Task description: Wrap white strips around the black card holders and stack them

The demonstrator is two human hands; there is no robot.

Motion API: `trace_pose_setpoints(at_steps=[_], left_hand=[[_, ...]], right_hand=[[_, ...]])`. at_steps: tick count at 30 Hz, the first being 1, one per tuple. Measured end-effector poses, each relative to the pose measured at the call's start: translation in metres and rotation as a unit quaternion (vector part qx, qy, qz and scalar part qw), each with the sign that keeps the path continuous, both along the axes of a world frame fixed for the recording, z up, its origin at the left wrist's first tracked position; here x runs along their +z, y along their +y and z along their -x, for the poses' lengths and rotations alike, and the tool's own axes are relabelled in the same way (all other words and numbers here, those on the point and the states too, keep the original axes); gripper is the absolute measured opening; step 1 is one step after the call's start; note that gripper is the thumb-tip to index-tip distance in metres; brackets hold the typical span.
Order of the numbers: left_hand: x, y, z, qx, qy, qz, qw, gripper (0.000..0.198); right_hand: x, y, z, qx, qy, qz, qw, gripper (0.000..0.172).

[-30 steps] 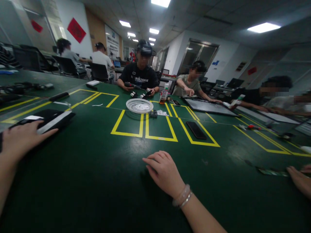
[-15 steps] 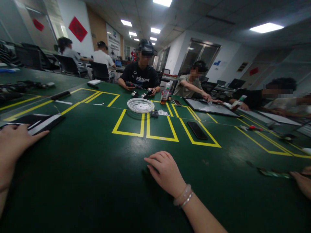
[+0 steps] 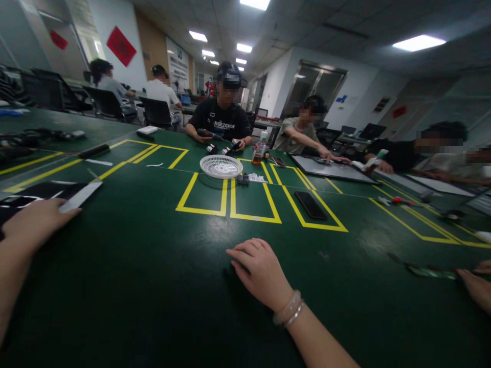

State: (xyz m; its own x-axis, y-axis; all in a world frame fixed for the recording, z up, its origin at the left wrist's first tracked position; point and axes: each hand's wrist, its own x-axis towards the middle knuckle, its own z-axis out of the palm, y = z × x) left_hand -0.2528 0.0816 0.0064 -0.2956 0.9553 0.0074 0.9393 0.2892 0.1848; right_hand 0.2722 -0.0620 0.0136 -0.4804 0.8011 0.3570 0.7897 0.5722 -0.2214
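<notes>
My left hand [image 3: 34, 222] lies flat with fingers stretched on a flat black panel [image 3: 46, 193] with a pale strip along its edge, at the table's left side. My right hand [image 3: 259, 271] rests palm down on the green table [image 3: 153, 266] in front of me, fingers loosely curled, holding nothing; a bead bracelet and a thin bangle sit on its wrist.
Yellow tape boxes mark the table's middle. A white round fan grille [image 3: 221, 166] lies beyond them, and a black phone [image 3: 310, 205] to the right. Several people work across the table. Another person's hand [image 3: 477, 286] holds a green strip at the right edge.
My left hand and the black panel have slid to the left, nearer the frame's edge. My right hand has stayed in place.
</notes>
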Motion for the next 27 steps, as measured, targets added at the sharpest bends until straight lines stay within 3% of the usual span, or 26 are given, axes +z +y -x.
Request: trace_pose_setpoints(at_steps=[2,7,11,15,18,21,24,27], left_hand=[[0.005,0.002,-0.021,-0.026,0.004,0.030,0.999,0.069],[0.008,-0.006,-0.109,-0.241,-0.030,-0.056,0.968,0.060],[0.005,-0.037,-0.182,-0.448,-0.109,-0.040,0.886,0.045],[0.005,-0.064,-0.218,-0.554,-0.169,-0.013,0.815,0.039],[0.005,-0.070,-0.221,-0.567,-0.195,-0.008,0.800,0.039],[0.002,-0.064,-0.213,-0.557,-0.180,-0.012,0.811,0.043],[0.003,-0.047,-0.196,-0.511,-0.112,-0.047,0.851,0.055],[0.006,-0.021,-0.157,-0.400,-0.010,-0.119,0.909,0.069]], right_hand=[[0.000,0.000,0.000,0.001,0.003,-0.001,1.000,0.028],[-0.002,-0.001,-0.001,0.007,0.013,-0.016,1.000,0.032],[-0.002,-0.002,0.000,0.018,0.010,0.002,1.000,0.029],[0.000,-0.002,0.002,0.005,0.012,0.048,0.999,0.027],[-0.001,-0.001,0.002,0.005,0.019,0.072,0.997,0.025],[-0.003,0.000,0.001,0.008,0.045,0.086,0.995,0.026],[-0.005,0.003,-0.001,0.002,0.083,0.090,0.992,0.028],[-0.003,0.005,-0.003,-0.020,0.115,0.087,0.989,0.026]])
